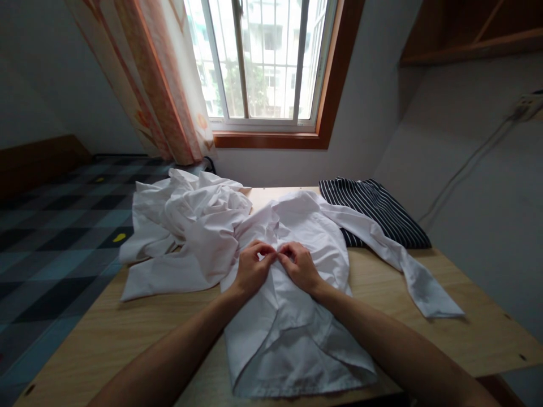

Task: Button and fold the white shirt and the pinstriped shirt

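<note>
White shirt (292, 308), centre of frame, on bench (377, 277). Our left hand (251, 267) and right hand (302, 265) pinch its front, thumbs to fingertips. Likely light, limp, easily creased; we'd grip the front edges.

A patterned curtain (155, 85) hung beside a window (274, 62).
Checked bedding (72, 226) lay at left; a wooden shelf (475, 52) hung upper right.

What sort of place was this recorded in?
Probably a bedroom: checked bedding lies at the left, a floral curtain hangs beside the window, and a white shirt lies on a wooden table.
</note>
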Demonstrator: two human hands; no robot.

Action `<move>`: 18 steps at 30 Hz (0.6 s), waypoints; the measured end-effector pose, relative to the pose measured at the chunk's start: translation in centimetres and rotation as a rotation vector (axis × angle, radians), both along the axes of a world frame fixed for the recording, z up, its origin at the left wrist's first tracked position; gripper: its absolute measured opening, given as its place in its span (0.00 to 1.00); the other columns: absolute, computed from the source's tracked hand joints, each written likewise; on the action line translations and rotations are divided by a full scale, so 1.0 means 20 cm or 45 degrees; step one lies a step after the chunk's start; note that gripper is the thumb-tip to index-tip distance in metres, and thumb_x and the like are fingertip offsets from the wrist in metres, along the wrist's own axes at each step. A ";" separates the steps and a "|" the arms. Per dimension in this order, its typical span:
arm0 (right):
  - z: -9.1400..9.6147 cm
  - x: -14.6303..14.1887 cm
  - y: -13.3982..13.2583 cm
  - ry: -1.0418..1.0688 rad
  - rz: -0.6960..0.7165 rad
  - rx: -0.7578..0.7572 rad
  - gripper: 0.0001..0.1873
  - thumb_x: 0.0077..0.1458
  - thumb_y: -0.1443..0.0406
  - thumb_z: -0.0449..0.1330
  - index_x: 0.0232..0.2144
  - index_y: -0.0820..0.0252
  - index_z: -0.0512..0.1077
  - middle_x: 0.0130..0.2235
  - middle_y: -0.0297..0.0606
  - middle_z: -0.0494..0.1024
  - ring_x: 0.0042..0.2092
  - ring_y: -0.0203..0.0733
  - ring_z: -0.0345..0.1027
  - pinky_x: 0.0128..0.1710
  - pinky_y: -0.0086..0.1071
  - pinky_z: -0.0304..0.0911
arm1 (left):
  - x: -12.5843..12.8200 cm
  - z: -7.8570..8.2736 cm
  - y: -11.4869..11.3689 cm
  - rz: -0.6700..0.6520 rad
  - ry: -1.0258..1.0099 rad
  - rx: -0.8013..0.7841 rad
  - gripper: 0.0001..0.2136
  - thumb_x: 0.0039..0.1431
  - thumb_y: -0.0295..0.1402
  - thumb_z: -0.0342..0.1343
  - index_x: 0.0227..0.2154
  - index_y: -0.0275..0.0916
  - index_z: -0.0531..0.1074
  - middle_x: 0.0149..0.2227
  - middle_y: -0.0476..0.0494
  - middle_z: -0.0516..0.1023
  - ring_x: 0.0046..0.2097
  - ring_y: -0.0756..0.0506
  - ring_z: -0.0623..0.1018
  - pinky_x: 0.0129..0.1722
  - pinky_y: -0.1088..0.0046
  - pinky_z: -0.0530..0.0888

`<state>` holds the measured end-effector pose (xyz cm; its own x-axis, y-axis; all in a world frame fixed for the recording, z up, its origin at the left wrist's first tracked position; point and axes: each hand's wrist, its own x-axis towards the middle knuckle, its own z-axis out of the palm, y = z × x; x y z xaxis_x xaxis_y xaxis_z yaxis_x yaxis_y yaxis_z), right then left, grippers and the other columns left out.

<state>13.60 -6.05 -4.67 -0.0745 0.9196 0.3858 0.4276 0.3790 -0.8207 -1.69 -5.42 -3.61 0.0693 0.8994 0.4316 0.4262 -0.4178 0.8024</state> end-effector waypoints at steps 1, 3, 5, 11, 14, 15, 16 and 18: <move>0.00 0.00 0.00 0.002 -0.007 -0.001 0.03 0.53 0.65 0.58 0.28 0.57 0.70 0.33 0.37 0.77 0.36 0.42 0.68 0.41 0.36 0.61 | 0.00 0.00 0.00 0.012 -0.002 0.010 0.04 0.52 0.30 0.58 0.24 0.39 0.76 0.28 0.48 0.74 0.31 0.49 0.72 0.30 0.74 0.66; -0.01 0.00 0.00 0.016 -0.011 -0.007 0.04 0.53 0.65 0.58 0.27 0.57 0.70 0.32 0.36 0.77 0.36 0.42 0.67 0.41 0.36 0.61 | 0.01 0.01 -0.01 0.010 0.022 0.043 0.04 0.53 0.31 0.58 0.24 0.39 0.75 0.28 0.48 0.74 0.32 0.49 0.73 0.31 0.74 0.67; -0.01 0.00 0.00 0.044 -0.007 -0.026 0.04 0.52 0.65 0.57 0.26 0.57 0.70 0.31 0.36 0.76 0.34 0.41 0.67 0.40 0.35 0.61 | 0.01 0.01 -0.02 -0.029 0.054 0.056 0.05 0.53 0.31 0.59 0.24 0.39 0.75 0.28 0.47 0.74 0.33 0.48 0.73 0.33 0.73 0.67; -0.02 0.01 0.01 0.186 0.088 -0.115 0.06 0.51 0.63 0.55 0.25 0.58 0.69 0.28 0.34 0.73 0.32 0.40 0.64 0.35 0.32 0.61 | 0.02 0.01 -0.03 -0.130 -0.025 -0.073 0.06 0.56 0.33 0.55 0.30 0.38 0.75 0.28 0.47 0.78 0.30 0.49 0.74 0.33 0.73 0.68; -0.01 0.02 0.02 0.242 0.214 -0.156 0.07 0.52 0.62 0.54 0.26 0.58 0.69 0.28 0.34 0.72 0.33 0.39 0.63 0.36 0.31 0.60 | 0.01 0.00 -0.04 -0.169 -0.121 -0.155 0.07 0.57 0.34 0.55 0.35 0.37 0.73 0.25 0.49 0.76 0.28 0.50 0.73 0.29 0.75 0.68; -0.01 0.02 0.02 0.261 0.237 -0.165 0.08 0.53 0.61 0.54 0.26 0.59 0.69 0.28 0.34 0.71 0.32 0.38 0.63 0.35 0.31 0.60 | 0.01 0.00 -0.04 -0.173 -0.120 -0.163 0.07 0.56 0.34 0.55 0.35 0.37 0.73 0.24 0.49 0.75 0.27 0.50 0.73 0.28 0.76 0.68; -0.01 0.02 0.02 0.281 0.249 -0.173 0.09 0.53 0.61 0.54 0.26 0.59 0.68 0.28 0.33 0.70 0.32 0.38 0.62 0.35 0.30 0.59 | 0.01 0.00 -0.04 -0.170 -0.101 -0.155 0.07 0.56 0.34 0.56 0.34 0.37 0.73 0.24 0.49 0.75 0.27 0.50 0.72 0.28 0.76 0.68; -0.01 0.02 0.01 0.302 0.253 -0.191 0.11 0.54 0.59 0.54 0.25 0.60 0.68 0.26 0.32 0.68 0.30 0.37 0.60 0.32 0.30 0.58 | 0.01 0.00 -0.05 -0.169 -0.050 -0.122 0.06 0.55 0.34 0.57 0.32 0.37 0.72 0.25 0.49 0.74 0.27 0.50 0.72 0.28 0.77 0.68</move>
<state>13.94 -5.83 -4.84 -0.1823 0.9438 0.2757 0.1478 0.3035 -0.9413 -1.41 -6.36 -3.62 0.1753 0.9207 0.3488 0.3397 -0.3891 0.8563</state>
